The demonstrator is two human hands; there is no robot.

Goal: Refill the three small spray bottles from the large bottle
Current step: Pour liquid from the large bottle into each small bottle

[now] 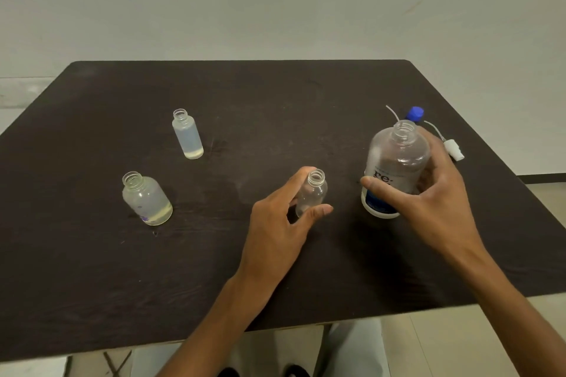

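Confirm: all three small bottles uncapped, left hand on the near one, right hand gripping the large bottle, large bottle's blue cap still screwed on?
Not quite. The head view shows the large bottle with an open neck; the blue cap lies on the table behind it. The rest holds: all three small bottles are uncapped, the left hand holds the near small bottle, and the right hand grips the large bottle.

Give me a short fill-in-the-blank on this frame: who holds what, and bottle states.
1. The right hand grips the ____ bottle.
2. The left hand holds a small bottle that looks ____ of liquid.
3. All four bottles stand without ____.
4. The blue cap lies ____ the large bottle.

Missing: large; empty; caps; behind
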